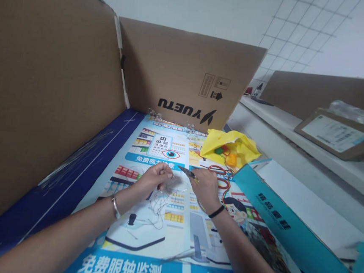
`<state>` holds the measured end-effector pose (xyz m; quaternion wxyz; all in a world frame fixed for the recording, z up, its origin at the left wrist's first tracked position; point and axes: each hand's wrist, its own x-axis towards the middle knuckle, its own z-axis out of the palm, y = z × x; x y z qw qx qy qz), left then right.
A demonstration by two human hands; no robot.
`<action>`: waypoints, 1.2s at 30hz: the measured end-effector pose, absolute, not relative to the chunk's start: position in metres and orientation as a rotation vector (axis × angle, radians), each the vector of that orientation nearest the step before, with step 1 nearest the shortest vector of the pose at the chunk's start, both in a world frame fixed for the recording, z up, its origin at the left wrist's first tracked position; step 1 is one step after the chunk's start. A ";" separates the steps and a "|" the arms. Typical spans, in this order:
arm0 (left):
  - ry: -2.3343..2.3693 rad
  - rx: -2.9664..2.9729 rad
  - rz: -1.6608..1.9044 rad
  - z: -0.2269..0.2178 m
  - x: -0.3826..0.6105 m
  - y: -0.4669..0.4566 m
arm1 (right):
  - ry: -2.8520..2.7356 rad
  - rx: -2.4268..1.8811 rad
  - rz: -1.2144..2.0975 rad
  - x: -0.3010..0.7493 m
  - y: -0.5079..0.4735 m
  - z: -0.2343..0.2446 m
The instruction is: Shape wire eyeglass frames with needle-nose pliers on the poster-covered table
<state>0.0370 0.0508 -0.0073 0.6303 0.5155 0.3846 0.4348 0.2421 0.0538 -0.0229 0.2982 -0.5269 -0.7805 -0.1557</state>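
Note:
My left hand (pixel 156 177), with a silver bangle at the wrist, pinches a thin, pale wire (pixel 165 193) whose loops trail below the fingers. A tiny shiny bit shows at the fingertips, too small to name. My right hand (pixel 205 190), wearing a black band, is closed around pliers (pixel 186 171) with a dark pointed nose. Their tip points left towards the left fingertips, a short gap away. Just beyond the right hand lie red-handled scissors (pixel 224 184); their blades are hidden.
A yellow bag (pixel 215 140) with coloured thread lies behind. The teal box (pixel 268 203) stands right, with tangled strands (pixel 265 241) beside it. Cardboard panels (pixel 178 68) wall the left and back. Straight wires (pixel 75 157) lie left on the printed sheet (pixel 173 237).

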 end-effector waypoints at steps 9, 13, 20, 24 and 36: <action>0.872 1.157 1.030 -0.010 0.036 0.053 | -2.075 -1.360 -0.422 0.243 0.054 -0.023; 0.916 1.142 1.045 -0.011 0.036 0.053 | -2.104 -1.317 -0.447 0.243 0.051 -0.018; 0.977 1.154 1.078 -0.015 0.037 0.058 | -2.178 -1.283 -0.485 0.248 0.052 -0.015; 1.074 1.186 1.102 -0.013 0.038 0.060 | -2.049 -1.336 -0.489 0.252 0.054 -0.014; 1.058 1.300 1.211 -0.019 0.038 0.062 | -2.228 -1.459 -0.704 0.231 0.041 -0.002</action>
